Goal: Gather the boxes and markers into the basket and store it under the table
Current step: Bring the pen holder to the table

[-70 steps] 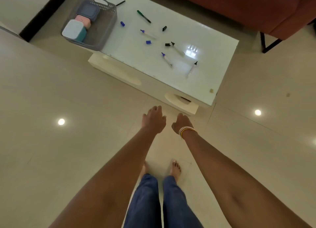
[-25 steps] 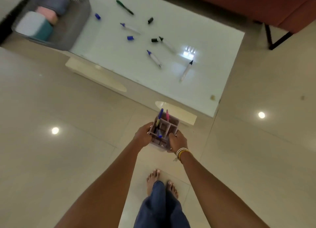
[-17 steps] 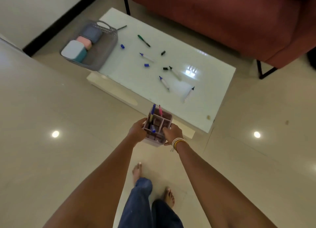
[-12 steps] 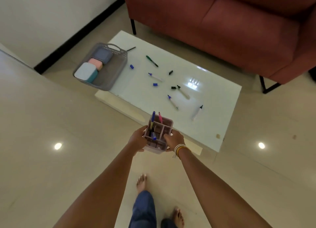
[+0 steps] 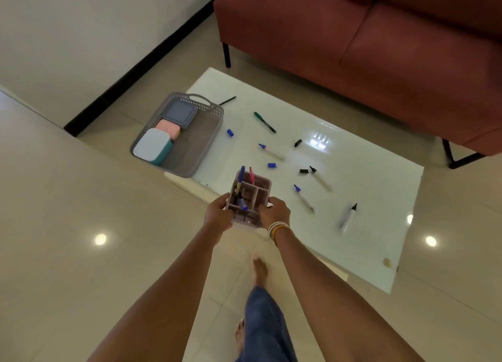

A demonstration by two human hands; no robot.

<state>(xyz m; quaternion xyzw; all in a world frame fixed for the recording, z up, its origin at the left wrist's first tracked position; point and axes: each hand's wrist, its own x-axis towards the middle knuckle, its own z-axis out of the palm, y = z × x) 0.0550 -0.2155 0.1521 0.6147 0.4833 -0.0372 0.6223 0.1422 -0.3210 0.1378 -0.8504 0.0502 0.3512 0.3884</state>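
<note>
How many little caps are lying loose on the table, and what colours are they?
Blue caps: 2
Black caps: 2
Total: 4 loose caps on the table

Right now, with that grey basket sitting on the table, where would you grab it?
By the arched handle on the far short rim of the grey basket, reaching down from above. It stands up free, whereas the three boxes crowd the left side.

Glossy glass-like table top [image 5: 366, 220], perforated plastic basket [image 5: 206, 144], shiny tiled floor [image 5: 81, 253], matt cloth sofa [image 5: 380, 49].
</note>
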